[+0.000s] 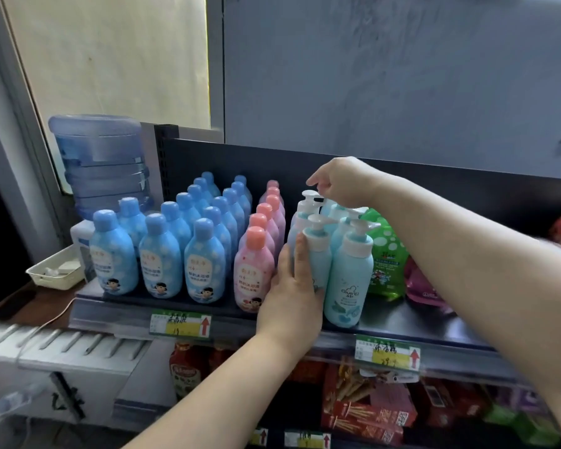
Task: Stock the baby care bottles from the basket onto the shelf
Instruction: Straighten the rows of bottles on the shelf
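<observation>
- Clear blue ribbed plastic water jug (98, 163) stands at far left, behind the dark metal shelf (402, 315).
- Glossy rounded blue-capped blue bottles (160, 254) fill three rows; one row of coral-capped pink bottles (253, 270) stands beside them.
- My left hand (292, 293) reaches up, fingers along the side and thumb across the front of the front-left matte teal pump bottle (318, 254), grasping it on the shelf just right of the pink row.
- My right hand (344, 183), wrist bent, droops onto the rear pump bottles (308, 205); I cannot tell whether it grips.
- Shiny green spotted pouch (384, 254) leans right of them.
</observation>
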Demonstrator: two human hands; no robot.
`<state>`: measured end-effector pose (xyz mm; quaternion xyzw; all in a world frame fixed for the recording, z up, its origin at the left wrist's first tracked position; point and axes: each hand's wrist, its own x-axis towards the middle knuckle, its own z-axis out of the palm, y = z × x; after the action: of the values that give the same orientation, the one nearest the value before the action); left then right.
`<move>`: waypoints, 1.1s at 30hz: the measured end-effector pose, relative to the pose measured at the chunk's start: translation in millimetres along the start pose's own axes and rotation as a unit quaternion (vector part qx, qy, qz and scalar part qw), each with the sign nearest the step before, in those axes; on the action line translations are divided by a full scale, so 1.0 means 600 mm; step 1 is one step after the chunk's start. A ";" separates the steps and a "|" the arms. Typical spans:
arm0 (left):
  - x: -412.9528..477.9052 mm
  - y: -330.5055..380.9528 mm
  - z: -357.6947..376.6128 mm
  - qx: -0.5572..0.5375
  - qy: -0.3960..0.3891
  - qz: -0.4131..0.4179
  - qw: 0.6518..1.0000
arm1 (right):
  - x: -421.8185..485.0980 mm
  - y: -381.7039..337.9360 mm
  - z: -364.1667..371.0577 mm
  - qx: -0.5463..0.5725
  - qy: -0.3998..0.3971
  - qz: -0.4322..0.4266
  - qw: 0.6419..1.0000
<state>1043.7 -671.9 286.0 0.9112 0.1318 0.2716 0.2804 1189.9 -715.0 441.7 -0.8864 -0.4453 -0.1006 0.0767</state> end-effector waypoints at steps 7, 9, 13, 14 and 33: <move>0.017 -0.001 0.023 -0.005 0.036 -0.015 0.999 | 0.047 0.025 -0.011 0.082 -0.167 -0.050 0.981; 0.026 -0.002 0.028 -0.013 0.046 -0.029 0.998 | 0.063 0.034 -0.009 0.052 -0.161 -0.072 0.983; 0.047 -0.001 0.038 -0.020 0.053 -0.040 0.998 | 0.098 0.047 0.006 0.058 -0.147 -0.093 0.983; 0.052 -0.001 0.041 -0.024 0.054 -0.042 0.997 | 0.106 0.050 0.011 0.060 -0.143 -0.093 0.984; 0.121 -0.036 0.070 -0.192 0.052 -0.089 0.976 | 0.204 0.101 0.060 -0.032 -0.075 -0.140 0.987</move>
<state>1125.0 -644.5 274.7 0.8094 0.1720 0.3128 0.4664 1314.1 -647.8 434.2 -0.8222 -0.5662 -0.0580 -0.0002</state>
